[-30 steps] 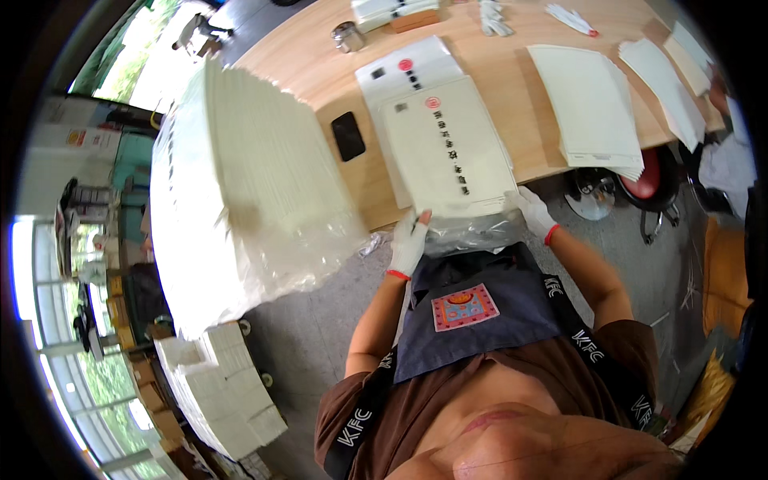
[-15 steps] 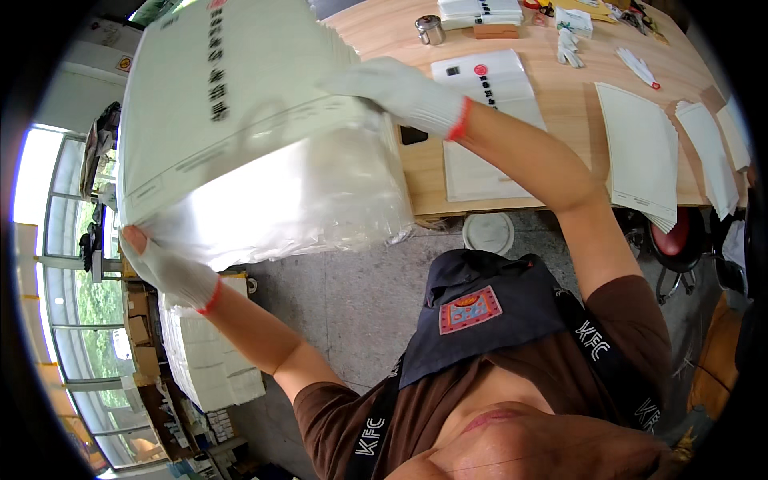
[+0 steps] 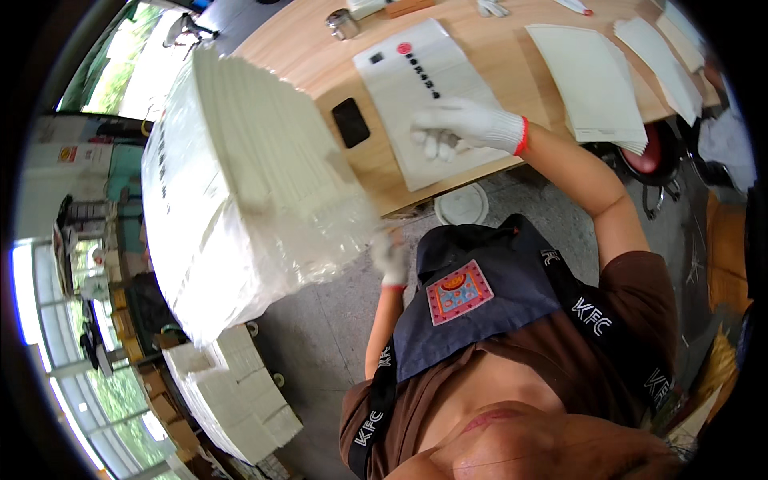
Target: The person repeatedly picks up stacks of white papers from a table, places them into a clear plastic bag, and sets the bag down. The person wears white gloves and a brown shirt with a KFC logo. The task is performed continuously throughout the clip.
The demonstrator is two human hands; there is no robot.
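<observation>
A thick stack of large pale printed sheets or envelopes (image 3: 256,136), partly covered by clear plastic film (image 3: 232,264), stands tilted at the left, its many edges fanned toward the table. At its lower right corner is my left hand (image 3: 390,260) in a white knitted glove, close against the plastic; motion smears the fingers. My right hand (image 3: 460,128), also gloved, is over a white printed envelope-like sheet (image 3: 424,76) lying on the table. Its fingers are apart and loosely bent, with nothing seen in them. A black phone (image 3: 350,122) lies between that sheet and the stack.
The wooden table (image 3: 300,48) bears a metal cup (image 3: 342,24) and fanned stacks of pale sheets (image 3: 588,80) at the right. Below its edge are a white round lid (image 3: 462,206) and a red-seated stool (image 3: 650,156). White bundles (image 3: 236,392) are piled at lower left.
The stack has turned from lying face up to standing tilted. My right hand has let go and moved right; my left hand has gone from the stack's left corner to its right one.
</observation>
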